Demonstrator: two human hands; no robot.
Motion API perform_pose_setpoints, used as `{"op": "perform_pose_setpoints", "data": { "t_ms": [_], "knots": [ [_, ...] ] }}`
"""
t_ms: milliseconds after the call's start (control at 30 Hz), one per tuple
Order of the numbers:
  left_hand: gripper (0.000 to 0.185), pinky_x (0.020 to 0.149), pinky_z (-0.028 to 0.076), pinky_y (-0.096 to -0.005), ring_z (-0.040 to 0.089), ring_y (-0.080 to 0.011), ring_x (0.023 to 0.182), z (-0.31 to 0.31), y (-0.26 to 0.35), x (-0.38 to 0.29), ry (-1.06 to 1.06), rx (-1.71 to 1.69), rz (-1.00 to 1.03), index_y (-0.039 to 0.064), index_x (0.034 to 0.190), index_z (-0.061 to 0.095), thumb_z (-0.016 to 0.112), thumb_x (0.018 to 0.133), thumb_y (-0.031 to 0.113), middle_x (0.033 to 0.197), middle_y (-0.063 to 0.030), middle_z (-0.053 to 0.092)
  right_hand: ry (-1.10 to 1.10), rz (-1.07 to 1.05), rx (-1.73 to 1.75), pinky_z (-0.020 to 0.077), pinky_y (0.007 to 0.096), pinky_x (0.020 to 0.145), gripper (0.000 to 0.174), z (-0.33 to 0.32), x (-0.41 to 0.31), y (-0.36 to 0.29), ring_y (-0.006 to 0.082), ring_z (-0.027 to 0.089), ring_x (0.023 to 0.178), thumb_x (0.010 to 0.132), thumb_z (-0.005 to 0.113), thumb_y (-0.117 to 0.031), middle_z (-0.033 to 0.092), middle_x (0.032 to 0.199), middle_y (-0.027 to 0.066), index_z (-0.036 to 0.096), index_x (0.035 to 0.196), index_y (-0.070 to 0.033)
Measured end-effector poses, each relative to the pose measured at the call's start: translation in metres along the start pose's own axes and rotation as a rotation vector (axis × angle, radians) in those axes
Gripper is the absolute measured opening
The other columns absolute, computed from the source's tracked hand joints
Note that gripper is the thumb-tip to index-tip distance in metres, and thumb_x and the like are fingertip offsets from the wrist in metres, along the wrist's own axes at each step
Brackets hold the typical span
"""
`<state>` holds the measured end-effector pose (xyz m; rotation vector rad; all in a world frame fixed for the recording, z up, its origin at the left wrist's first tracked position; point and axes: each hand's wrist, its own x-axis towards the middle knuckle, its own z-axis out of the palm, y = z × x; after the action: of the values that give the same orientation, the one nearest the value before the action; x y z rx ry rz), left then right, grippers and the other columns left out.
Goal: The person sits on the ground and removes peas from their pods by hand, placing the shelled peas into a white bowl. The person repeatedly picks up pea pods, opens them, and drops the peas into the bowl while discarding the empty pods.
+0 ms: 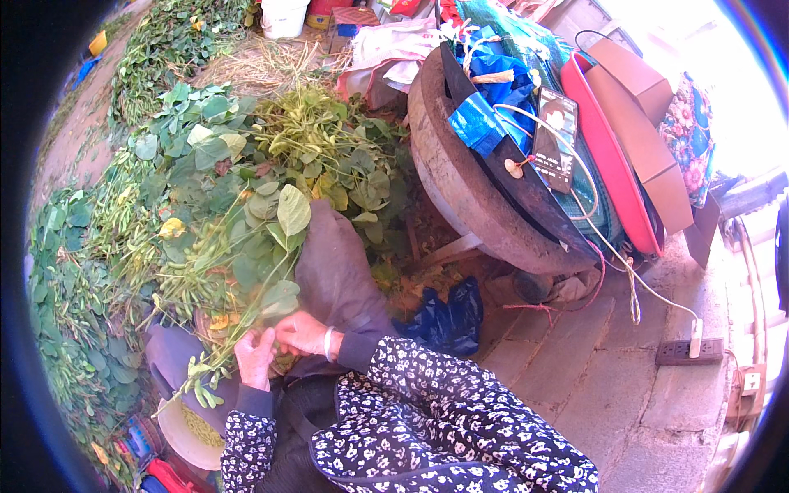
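My left hand point(255, 355) is at the lower middle, its fingers closed around a green bean plant stalk with leaves and pods point(206, 376). Beside it, my right hand point(300, 334), with a white bracelet point(328, 342) at the wrist, touches the same plant with its fingertips; how firmly it grips is hidden. The stalk runs up past my knees to broad leaves point(293, 211). Below my left forearm, a pale bowl point(179, 428) holds shelled or picked green pieces point(203, 425).
Heaped bean plants point(203, 148) surround my legs. On the right a round stone-like slab point(431, 148) bears blue plastic, a phone point(555, 138) with a cable and a red tray point(610, 154). A dark blue bag point(447, 317) and a power strip point(689, 352) lie on the paved floor.
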<state>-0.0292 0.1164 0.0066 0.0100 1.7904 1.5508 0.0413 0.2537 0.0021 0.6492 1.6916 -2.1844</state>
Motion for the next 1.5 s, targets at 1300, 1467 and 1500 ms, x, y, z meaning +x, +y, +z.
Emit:
{"op": "perform_pose_setpoints", "data": {
  "t_ms": [1300,1467,1500],
  "knots": [
    [0.017,0.037,0.022,-0.0161,0.034,-0.0021,0.047,-0.012,0.005,0.0,-0.044,-0.907,-0.283,0.012,0.086,0.053,0.057,0.088,0.028,0.063,0.0058,0.044,0.181,-0.143,-0.017,0.0269,0.0165,0.04,0.032,-0.008,0.002,0.009,0.0023,0.04,0.053,0.082,0.066,-0.018,0.052,0.069,-0.0044,0.055,0.111,-0.01],
    [0.015,0.034,0.018,-0.0176,0.029,-0.0027,0.043,-0.031,0.014,0.0,-0.031,-0.924,-0.311,0.012,0.085,0.051,0.056,0.088,0.027,0.058,0.006,0.037,0.468,-0.407,-0.006,0.0455,0.0241,0.074,0.026,-0.019,0.025,0.037,0.0103,0.055,0.08,0.082,0.061,-0.003,0.06,0.084,0.0032,0.056,0.106,0.006],
    [0.015,0.034,0.018,-0.0179,0.029,-0.0029,0.043,-0.031,0.015,0.0,-0.024,-0.919,-0.335,0.013,0.085,0.051,0.056,0.088,0.027,0.058,0.0061,0.037,0.438,-0.472,-0.026,0.0445,0.0234,0.072,0.023,-0.015,0.028,0.031,0.0091,0.054,0.078,0.082,0.06,-0.003,0.06,0.084,0.0021,0.056,0.104,0.005]
  ]
}}
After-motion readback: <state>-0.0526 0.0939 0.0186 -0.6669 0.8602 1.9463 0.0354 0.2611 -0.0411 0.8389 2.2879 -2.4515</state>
